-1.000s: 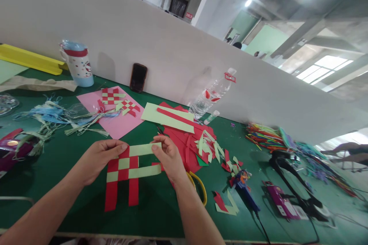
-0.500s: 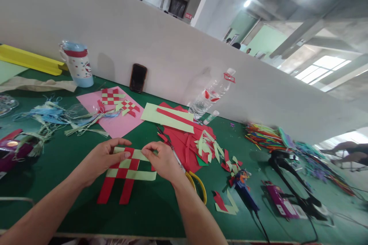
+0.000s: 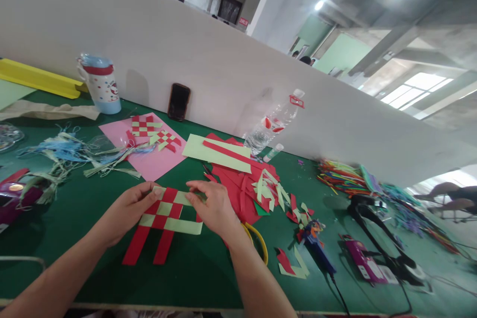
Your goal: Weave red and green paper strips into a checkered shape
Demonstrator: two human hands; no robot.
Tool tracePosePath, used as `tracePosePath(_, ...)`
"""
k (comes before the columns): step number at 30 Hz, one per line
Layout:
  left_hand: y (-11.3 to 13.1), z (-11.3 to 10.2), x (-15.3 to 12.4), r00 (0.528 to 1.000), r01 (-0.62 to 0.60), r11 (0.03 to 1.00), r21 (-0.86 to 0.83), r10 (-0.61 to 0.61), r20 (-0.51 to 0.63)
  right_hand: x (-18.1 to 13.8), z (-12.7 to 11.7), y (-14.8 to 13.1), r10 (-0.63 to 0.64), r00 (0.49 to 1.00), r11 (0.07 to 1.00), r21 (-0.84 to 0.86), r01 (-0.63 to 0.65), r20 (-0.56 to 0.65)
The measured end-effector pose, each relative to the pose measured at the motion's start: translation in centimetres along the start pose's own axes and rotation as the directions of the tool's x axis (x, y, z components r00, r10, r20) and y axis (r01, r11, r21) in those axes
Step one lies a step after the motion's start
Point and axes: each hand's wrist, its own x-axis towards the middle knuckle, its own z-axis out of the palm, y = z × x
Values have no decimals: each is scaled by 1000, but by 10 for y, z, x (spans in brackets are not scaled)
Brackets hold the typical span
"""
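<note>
A red and pale green woven paper piece is tilted up off the green table, its loose red strips hanging toward me and pale green ends pointing right. My left hand is closed on its upper left edge, thumb in front and fingers behind. At the upper right, my right hand has thumb and forefinger at the end of the top pale green strip, the other fingers curled. Beside my right wrist lie scissors with yellow handles, partly covered by my forearm.
Red paper sheets and a pale green sheet lie beyond my hands. Small woven pieces rest on pink paper. A water bottle, phone and cup stand by the partition. A glue gun lies right.
The woven piece has tilted slightly, its top edge shifting right. My left thumb has drawn back toward the left edge, and my right hand has moved a little right with its fingers loosened.
</note>
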Motion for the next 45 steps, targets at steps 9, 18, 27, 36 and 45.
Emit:
tracePosePath(9, 1, 7, -1, 992, -97, 974, 204, 112, -63, 3, 18, -11, -132, 990, 964, -226, 140, 48)
tracePosePath(18, 4, 10, -2, 987, -123, 959, 257, 145, -69, 2, 19, -11, -126, 990, 957, -253, 139, 68)
tracePosePath(27, 6, 10, -2, 995, -95, 981, 169, 93, 18, 6, 15, -15, -142, 990, 983, -114, 144, 23)
tracePosePath(36, -2, 8, -1, 998, -40, 982, 187, 32, 45, 4, 7, -17, -79, 996, 997, -20, 80, 31)
tracePosePath(45, -2, 4, -3, 995, 4, 1000, 22, -6, 101, 5, 7, -16, -86, 995, 993, -75, 90, 54)
